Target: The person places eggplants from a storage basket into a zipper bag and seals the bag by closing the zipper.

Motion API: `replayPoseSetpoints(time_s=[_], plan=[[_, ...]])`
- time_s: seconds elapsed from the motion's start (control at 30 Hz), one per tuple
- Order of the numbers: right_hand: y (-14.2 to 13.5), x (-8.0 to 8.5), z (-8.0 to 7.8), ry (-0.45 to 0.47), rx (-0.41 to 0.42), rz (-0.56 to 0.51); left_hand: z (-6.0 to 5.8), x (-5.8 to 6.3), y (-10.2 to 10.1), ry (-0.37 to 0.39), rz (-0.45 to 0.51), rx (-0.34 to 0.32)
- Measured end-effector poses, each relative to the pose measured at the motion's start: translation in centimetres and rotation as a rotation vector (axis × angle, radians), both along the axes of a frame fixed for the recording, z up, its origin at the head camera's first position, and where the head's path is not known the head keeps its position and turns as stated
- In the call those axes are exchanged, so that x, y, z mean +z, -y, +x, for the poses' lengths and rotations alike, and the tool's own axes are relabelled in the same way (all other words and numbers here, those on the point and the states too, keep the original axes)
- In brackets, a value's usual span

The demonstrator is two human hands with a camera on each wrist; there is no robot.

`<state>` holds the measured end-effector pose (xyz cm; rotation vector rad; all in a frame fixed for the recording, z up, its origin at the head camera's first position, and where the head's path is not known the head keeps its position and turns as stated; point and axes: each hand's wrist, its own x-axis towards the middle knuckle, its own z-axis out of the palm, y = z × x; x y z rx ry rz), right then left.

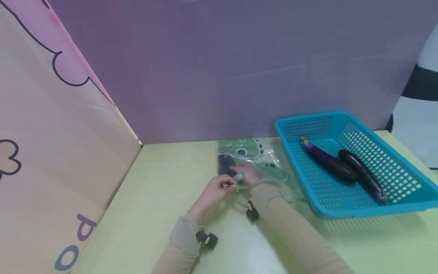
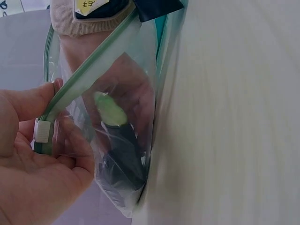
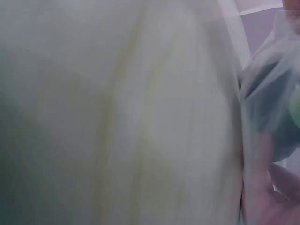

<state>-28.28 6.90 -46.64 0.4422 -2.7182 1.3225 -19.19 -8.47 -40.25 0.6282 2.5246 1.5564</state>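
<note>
A clear zip bag (image 1: 273, 152) with green cartoon prints lies on the table, its green-edged mouth towards me. My left hand (image 1: 215, 189) pinches the bag's rim; in the left wrist view its fingers are beside the white slider (image 2: 42, 131). My right hand (image 1: 247, 173) reaches through the mouth into the bag. Inside, its fingertips are right at a dark lump (image 1: 226, 164). This dark thing looks blue-black through the plastic in the left wrist view, with a pale green patch (image 2: 111, 110) above it. I cannot tell whether my right fingers grip it.
At the right stands a turquoise plastic basket (image 1: 315, 199) with two eggplants (image 1: 330, 161) in it, close beside the bag. A purple panel (image 1: 219, 76) rises behind the pale table (image 1: 164, 171). Another printed panel (image 1: 51, 133) stands along the left edge.
</note>
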Motion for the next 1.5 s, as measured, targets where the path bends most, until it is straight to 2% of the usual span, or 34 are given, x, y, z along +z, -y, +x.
replayPoseSetpoints(time_s=[0.03,0.07,0.1,0.23,0.47,0.73,0.97,1.27,1.5], plan=[[0.5,1.9,1.3,0.097,-0.072,-0.053,0.0,0.0,0.0,-0.002,0.000,0.001],[0.9,4.0,2.8,0.198,-0.139,-0.061,0.0,0.0,0.0,-0.004,0.001,0.000],[1.1,5.0,3.5,0.219,-0.161,-0.053,0.0,0.0,0.0,-0.005,0.001,-0.001],[1.3,6.0,4.4,0.260,-0.170,-0.008,0.0,0.1,0.1,-0.004,-0.002,0.000],[1.0,6.1,4.5,0.369,-0.187,0.076,0.1,0.2,0.1,0.001,-0.009,0.003],[1.0,6.0,4.4,0.358,-0.211,0.145,0.3,0.5,0.1,0.019,-0.022,0.011],[1.1,6.2,4.7,0.334,-0.191,0.174,0.1,0.2,0.1,0.020,-0.024,0.011],[1.1,6.1,4.7,0.354,-0.215,0.177,0.0,-0.1,0.2,0.020,-0.025,0.016],[1.0,5.8,4.6,0.339,-0.196,0.195,0.1,0.1,0.1,0.020,-0.020,0.012]])
